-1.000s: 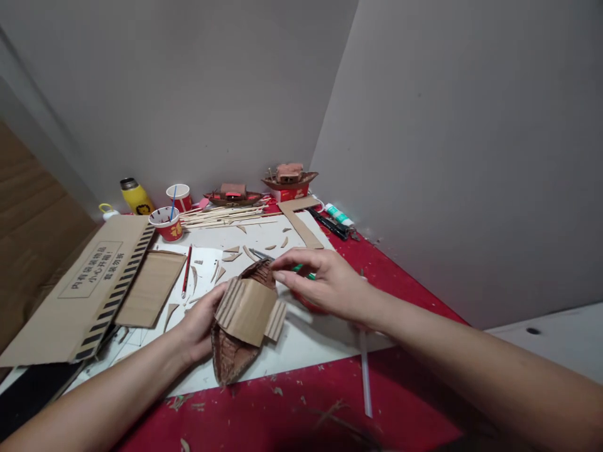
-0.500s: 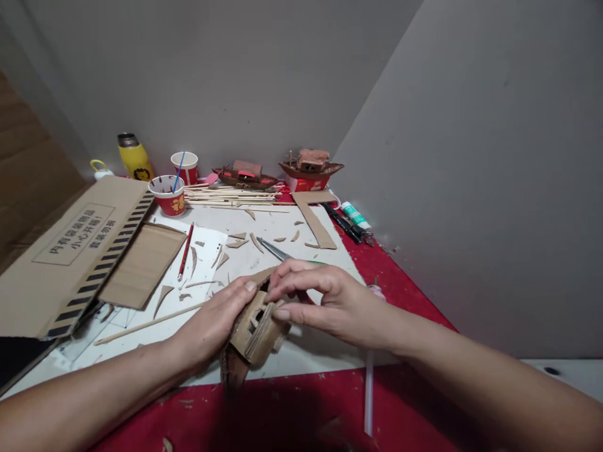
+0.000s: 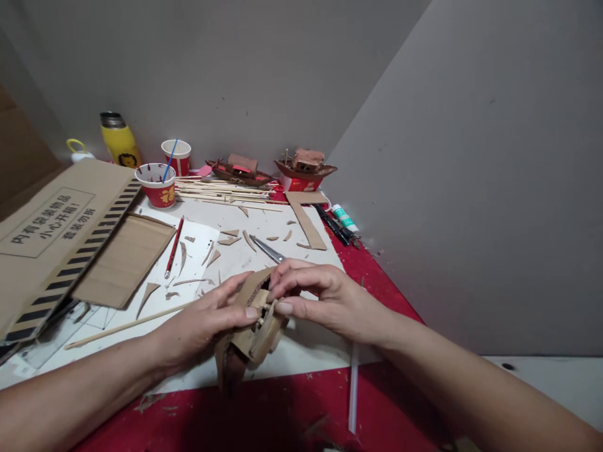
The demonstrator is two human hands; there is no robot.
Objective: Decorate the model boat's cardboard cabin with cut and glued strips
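A cardboard model boat [image 3: 250,339] is held tilted over the near edge of the white paper. My left hand [image 3: 214,317] grips its hull from the left, thumb lying at the small window opening in the cabin. From the right, my right hand [image 3: 320,292] pinches the upper edge of the cabin between thumb and fingers. Its curled fingers partly hide the far end of the boat. Just beyond that hand lie scissors [image 3: 267,248], their handles out of sight behind it.
Cardboard scraps [image 3: 230,241], a red pencil [image 3: 174,248] and a wooden stick [image 3: 127,328] lie about. Behind stand two finished boats [image 3: 239,169], paper cups [image 3: 155,186], a yellow bottle [image 3: 121,141] and bundled sticks [image 3: 221,188]. At left leans a printed cardboard box [image 3: 70,220]; a glue stick [image 3: 353,367] lies right.
My left thumb has slid onto the window opening of the cabin, and the boat has turned slightly. My right hand keeps its pinch. The whole view has shifted a little.
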